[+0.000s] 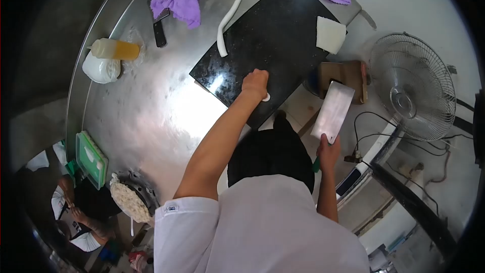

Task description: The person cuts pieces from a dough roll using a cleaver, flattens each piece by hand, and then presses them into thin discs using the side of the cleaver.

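Note:
My left hand (pixel 255 83) is closed in a fist and pressed down near the front edge of a black board (pixel 268 35). A small piece of white dough (pixel 267 97) pokes out from beside it; the rest is hidden under the hand. In my right hand (pixel 329 152), off the board's right side, is a cleaver (pixel 334 108) with a green handle, its broad blade raised. A long rope of white dough (pixel 233 17) lies partly across the board's far left edge. At the board's right corner sits a white square cloth (pixel 331 35).
The steel table (pixel 161 101) bears a squeeze bottle of yellow liquid (pixel 118 49), purple cloths (pixel 179 2) and a black-handled tool (pixel 159 34). A fan (pixel 414 88) and cardboard box (pixel 348 78) stand right. Another person (pixel 83 215) sits lower left, near a dough-filled pan (pixel 130 199).

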`<state>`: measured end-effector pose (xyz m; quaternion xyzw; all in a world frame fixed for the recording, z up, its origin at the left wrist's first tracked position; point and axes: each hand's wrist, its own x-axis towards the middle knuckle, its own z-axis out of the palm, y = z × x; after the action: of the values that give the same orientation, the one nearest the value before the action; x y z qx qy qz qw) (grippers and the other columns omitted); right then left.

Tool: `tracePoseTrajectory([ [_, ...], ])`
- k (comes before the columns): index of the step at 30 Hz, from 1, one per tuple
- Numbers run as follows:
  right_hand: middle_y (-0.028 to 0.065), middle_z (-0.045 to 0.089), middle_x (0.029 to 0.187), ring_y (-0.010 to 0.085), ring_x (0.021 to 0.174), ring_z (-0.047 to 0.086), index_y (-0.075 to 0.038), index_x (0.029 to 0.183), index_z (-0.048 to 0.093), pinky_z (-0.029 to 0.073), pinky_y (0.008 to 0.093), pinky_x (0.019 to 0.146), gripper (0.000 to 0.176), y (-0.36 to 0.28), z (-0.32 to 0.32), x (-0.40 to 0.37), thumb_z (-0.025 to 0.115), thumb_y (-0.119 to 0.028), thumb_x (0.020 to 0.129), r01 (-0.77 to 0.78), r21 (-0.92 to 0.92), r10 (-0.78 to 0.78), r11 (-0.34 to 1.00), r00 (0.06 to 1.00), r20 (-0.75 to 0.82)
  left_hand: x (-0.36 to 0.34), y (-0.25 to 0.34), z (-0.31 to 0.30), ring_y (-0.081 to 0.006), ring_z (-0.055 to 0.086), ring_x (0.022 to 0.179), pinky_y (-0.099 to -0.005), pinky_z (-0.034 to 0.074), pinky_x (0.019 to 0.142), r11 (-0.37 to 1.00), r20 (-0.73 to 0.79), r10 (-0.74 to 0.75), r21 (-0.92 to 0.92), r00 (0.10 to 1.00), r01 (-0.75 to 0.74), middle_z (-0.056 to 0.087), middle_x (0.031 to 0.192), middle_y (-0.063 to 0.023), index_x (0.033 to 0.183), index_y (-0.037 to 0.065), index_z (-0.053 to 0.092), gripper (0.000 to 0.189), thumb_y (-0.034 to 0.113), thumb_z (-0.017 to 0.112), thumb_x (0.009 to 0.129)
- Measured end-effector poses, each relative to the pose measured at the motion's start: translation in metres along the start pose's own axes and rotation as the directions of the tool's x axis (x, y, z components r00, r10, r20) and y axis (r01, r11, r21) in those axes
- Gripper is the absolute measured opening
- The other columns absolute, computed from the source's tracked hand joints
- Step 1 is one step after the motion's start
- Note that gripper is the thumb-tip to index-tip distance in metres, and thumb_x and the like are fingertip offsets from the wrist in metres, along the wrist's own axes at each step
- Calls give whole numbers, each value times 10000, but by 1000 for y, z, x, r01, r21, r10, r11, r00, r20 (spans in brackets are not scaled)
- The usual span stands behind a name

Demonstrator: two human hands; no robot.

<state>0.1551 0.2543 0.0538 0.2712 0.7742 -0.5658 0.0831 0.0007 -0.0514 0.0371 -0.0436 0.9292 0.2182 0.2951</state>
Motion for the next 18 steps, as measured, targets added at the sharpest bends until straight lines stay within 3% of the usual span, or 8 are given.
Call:
tracePoseTrajectory([
  [5, -3, 537, 654, 94, 478, 504, -38, 1191, 560, 390, 285, 416, 319, -7, -6, 22, 701, -237, 985, -4, 30, 2, 1000, 998, 66, 0, 21, -13, -363, 656, 1185, -407, 577, 953, 978, 68, -84, 197, 994, 69, 694, 1210, -168, 1147, 79, 720, 533, 167, 926, 663],
  [9, 5, 585, 724, 88, 558, 548, -25, 1147, 601, 417, 273, 481, 295, -7, -25, 74, 727, -217, 961, 101, 2, -99, 995, 974, 204, -4, -2, -11, -335, 669, 1076, -414, 565, 880, 946, -42, 105, 314, 994, -86, 714, 1114, -121, 1153, 45, 664, 586, 181, 919, 643],
  [10, 25, 632, 774, 99, 613, 577, -5, 1119, 636, 445, 272, 543, 294, -13, -26, 86, 744, -213, 942, 191, -7, -186, 982, 963, 195, 13, -23, -11, -327, 654, 1101, -439, 549, 885, 987, 80, 119, -116, 990, -109, 711, 1088, -112, 1185, 46, 620, 594, 148, 883, 662],
  [12, 33, 644, 793, 106, 626, 586, 7, 1118, 644, 455, 273, 561, 311, -30, -30, 107, 751, -221, 936, 344, -24, -333, 939, 922, 196, 45, -48, -5, -316, 577, 1207, -502, 470, 957, 674, 100, 86, -739, 991, 16, 662, 1158, -134, 1261, 59, 501, 625, 127, 777, 704],
  [13, 41, 656, 812, 114, 640, 594, 19, 1116, 652, 465, 274, 579, 329, -37, -30, 118, 758, -230, 930, 482, -52, -465, 874, 864, 192, 41, -36, -8, -316, 577, 1207, -502, 470, 957, 674, 93, 73, -738, 993, 20, 662, 1158, -134, 1261, 59, 501, 625, 127, 777, 704],
  [15, 31, 636, 795, 105, 612, 579, 14, 1105, 661, 451, 265, 562, 318, -55, -30, 138, 743, -249, 947, 511, 2, -500, 860, 841, 208, 20, 14, -1, -344, 465, 1345, -520, 367, 1091, 945, -548, -56, -298, 834, -133, 535, 1380, -201, 1336, 63, 476, 724, 267, 793, 718],
  [17, 24, 620, 784, 94, 587, 565, 1, 1075, 653, 436, 260, 530, 297, -86, -30, 156, 718, -270, 972, 233, 158, -269, 960, 924, 272, 24, 30, 40, -365, 271, 1492, -549, 196, 1209, 977, -654, -23, -175, 756, -122, 338, 1572, -210, 1431, 76, 446, 843, 439, 770, 742],
  [18, 19, 602, 771, 87, 563, 545, -16, 1047, 638, 410, 263, 486, 300, -95, -26, 166, 670, -312, 1004, 281, 257, -347, 924, 900, 262, 23, 33, 52, -372, 141, 1551, -578, 89, 1245, 995, -597, -33, -96, 802, -31, 226, 1645, -202, 1508, 82, 395, 977, 571, 751, 741],
])
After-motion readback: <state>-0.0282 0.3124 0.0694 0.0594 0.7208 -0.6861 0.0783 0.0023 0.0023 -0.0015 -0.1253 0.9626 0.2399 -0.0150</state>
